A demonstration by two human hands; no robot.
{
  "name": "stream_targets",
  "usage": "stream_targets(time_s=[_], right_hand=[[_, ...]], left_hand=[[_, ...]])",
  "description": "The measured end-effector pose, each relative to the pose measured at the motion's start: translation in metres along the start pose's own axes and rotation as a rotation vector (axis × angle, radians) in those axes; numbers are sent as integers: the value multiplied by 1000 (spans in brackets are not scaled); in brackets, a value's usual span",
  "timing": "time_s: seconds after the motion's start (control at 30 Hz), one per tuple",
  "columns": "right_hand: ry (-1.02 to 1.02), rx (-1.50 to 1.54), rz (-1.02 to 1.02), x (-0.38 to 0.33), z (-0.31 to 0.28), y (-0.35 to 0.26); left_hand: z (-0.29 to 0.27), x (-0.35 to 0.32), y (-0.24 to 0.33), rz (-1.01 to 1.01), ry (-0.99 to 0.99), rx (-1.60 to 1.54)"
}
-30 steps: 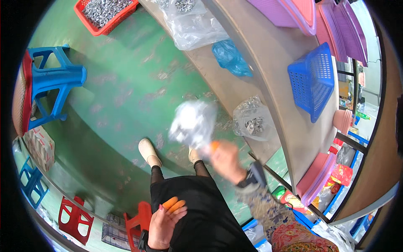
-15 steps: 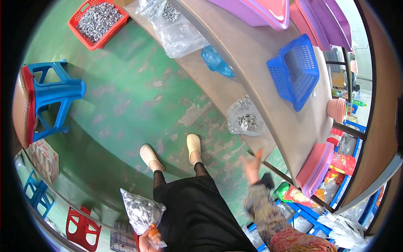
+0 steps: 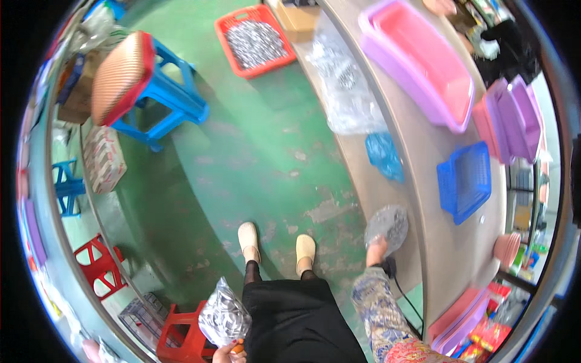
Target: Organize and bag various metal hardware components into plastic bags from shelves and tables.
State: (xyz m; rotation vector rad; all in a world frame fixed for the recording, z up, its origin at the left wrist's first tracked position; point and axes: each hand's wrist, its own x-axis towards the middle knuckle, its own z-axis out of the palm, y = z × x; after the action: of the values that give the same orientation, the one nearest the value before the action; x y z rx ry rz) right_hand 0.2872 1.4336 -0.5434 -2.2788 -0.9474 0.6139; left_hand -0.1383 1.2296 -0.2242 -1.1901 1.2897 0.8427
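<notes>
At the lower edge, my left hand (image 3: pixel 230 353) is closed round the gathered neck of a clear plastic bag (image 3: pixel 225 313) full of shiny silver pieces. Something orange covers one of its fingers. My right arm reaches forward to the lower shelf, in a patterned sleeve with a dark band at the wrist. There my right hand (image 3: pixel 376 249) touches the near side of another clear plastic bag (image 3: pixel 390 225), which has grey metal pieces in it. Blur and plastic hide the fingers of that hand.
A bench (image 3: pixel 417 91) curves along my right, bearing a blue basket (image 3: pixel 465 181) and pink and purple trays (image 3: pixel 417 63). On its lower shelf lies a blue bag (image 3: pixel 384 157). A red basket of metal pieces (image 3: pixel 254 45), a blue stool (image 3: pixel 166 91) and a red stool (image 3: pixel 181 333) stand on the floor.
My right hand, spread in the air before, has moved forward onto the bag on the lower shelf. My view has shifted left, and the left hand still holds its bag.
</notes>
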Motion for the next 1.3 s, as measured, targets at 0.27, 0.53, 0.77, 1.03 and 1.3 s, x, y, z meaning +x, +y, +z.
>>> stream_targets(time_s=[0.27,0.53,0.77,1.03,1.3], right_hand=[[-532,-84,-41,-99,-76,-85],[-1415,80,100,-261,-99,-189],[-2020,-304,-184,-445,-165,-277],[-2187,-1092,-270,-591,-294,-193],[-2285,-1641,-480,-686,-390,8]], left_hand=[[-138,-8,-76,-42,-341,-447],[-259,15,-185,135,-764,-797],[-302,55,-356,569,-652,-1311],[-327,22,-548,741,-471,-1994],[-325,61,-723,781,-233,-2406]])
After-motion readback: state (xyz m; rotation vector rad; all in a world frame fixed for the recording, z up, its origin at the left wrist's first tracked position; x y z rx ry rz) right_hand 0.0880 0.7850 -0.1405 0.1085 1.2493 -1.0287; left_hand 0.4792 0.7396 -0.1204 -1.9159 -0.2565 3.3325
